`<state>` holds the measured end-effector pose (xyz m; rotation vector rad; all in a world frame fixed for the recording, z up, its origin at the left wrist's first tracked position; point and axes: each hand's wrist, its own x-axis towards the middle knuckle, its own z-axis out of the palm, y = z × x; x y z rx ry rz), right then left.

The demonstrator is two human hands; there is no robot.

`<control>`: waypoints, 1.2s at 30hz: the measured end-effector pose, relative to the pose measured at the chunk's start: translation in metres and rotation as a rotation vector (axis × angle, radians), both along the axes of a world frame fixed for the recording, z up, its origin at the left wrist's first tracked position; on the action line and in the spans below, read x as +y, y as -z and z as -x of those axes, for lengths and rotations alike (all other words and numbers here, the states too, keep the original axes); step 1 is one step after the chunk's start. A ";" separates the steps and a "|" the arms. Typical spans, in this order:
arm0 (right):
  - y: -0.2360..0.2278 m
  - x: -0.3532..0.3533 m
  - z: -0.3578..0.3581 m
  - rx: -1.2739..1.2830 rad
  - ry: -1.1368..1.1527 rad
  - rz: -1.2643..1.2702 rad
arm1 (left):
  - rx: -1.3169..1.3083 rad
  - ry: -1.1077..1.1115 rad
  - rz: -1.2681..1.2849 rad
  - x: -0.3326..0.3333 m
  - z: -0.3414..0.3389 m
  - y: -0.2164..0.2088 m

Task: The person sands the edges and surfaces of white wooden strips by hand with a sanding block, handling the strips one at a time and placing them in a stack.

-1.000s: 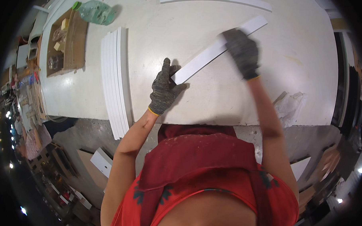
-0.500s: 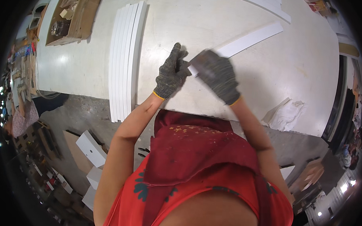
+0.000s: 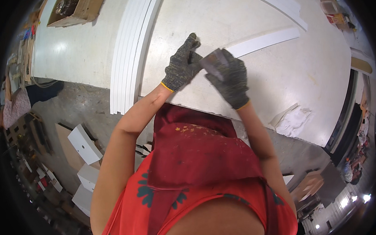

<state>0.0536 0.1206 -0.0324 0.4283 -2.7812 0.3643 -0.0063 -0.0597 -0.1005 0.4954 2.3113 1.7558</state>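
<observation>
In a dark knitted glove, my right hand (image 3: 229, 77) is closed on a flat, brown-grey piece of what looks like sandpaper (image 3: 213, 62), slightly blurred. A white strip (image 3: 265, 42) runs from under that hand toward the far right of the pale table (image 3: 280, 75). The strip's near end is hidden by the hands and the flat piece. My left hand (image 3: 180, 63), gloved alike, lies just left of the piece, its fingers apart, one stretched away from me and the thumb side toward the strip. Whether it touches the strip, I cannot tell.
Several long white strips (image 3: 131, 53) lie side by side left of my hands, overhanging the table's near edge. A cardboard box (image 3: 82, 15) holds loose items at the far left. More white strips (image 3: 285, 9) lie far right; a crumpled white cloth (image 3: 294, 121) lies near right.
My view has shifted, moving the table and boxes in the picture. My right hand has slid slightly along the strip with the flat piece, covering the near end that showed before.
</observation>
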 end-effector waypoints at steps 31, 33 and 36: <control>0.049 0.092 -0.021 0.064 0.602 0.721 | -0.381 0.081 -0.048 0.012 0.005 -0.042; 0.043 0.088 -0.020 0.082 0.604 0.903 | -0.484 0.073 -0.077 0.006 0.003 -0.044; 0.042 0.092 -0.015 0.044 0.568 0.842 | -0.287 0.106 0.144 0.000 -0.006 -0.039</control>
